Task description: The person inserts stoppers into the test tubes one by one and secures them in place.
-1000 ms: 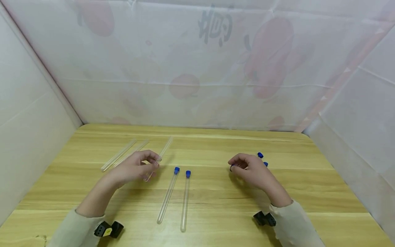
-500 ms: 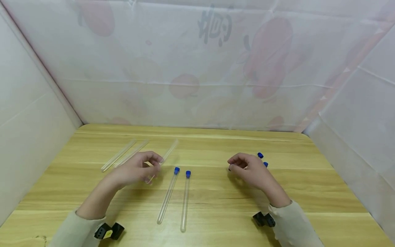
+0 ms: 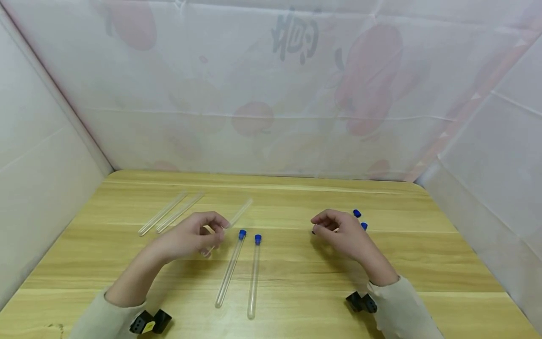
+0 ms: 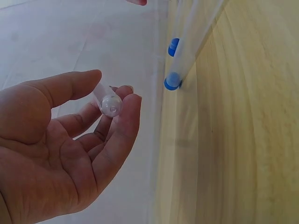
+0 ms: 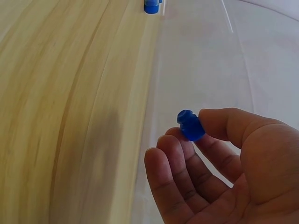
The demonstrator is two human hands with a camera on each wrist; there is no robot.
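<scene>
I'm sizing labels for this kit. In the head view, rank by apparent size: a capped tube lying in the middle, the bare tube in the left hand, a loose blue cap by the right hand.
1. Capped tube, though it lies nearer the camera.
2. Bare tube, partly hidden by the left hand, so unsure against the first.
3. Loose blue cap, smallest.

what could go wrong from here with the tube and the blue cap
The left hand only pinches the bare test tube near one end, so the smooth glass may slip or swing down onto the capped tubes. The blue cap sits at the fingertips of the right hand and might drop and roll.
</scene>
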